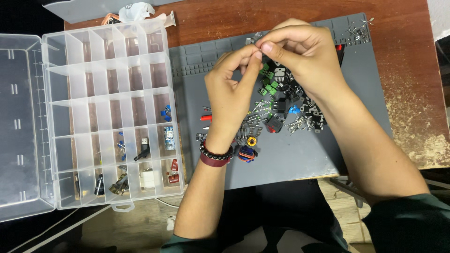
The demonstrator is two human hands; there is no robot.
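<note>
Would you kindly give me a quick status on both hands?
Left hand and right hand pinching one small component together above the grey mat. Loose parts pile beneath. Nothing obstructing.

No packages, labels, signs or screens in view.

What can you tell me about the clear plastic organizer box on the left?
The clear plastic organizer box lies open and flat at the left, partly on the wooden table, its front edge overhanging. Its hinged lid is folded out to the left. Thin dividers split it into rows of small compartments. The upper rows look empty; the lower right ones hold small electronic parts: blue pieces, a small blue board, red parts, a white block, dark cylinders. Its right edge meets the grey work mat. Neither hand touches it.
</note>
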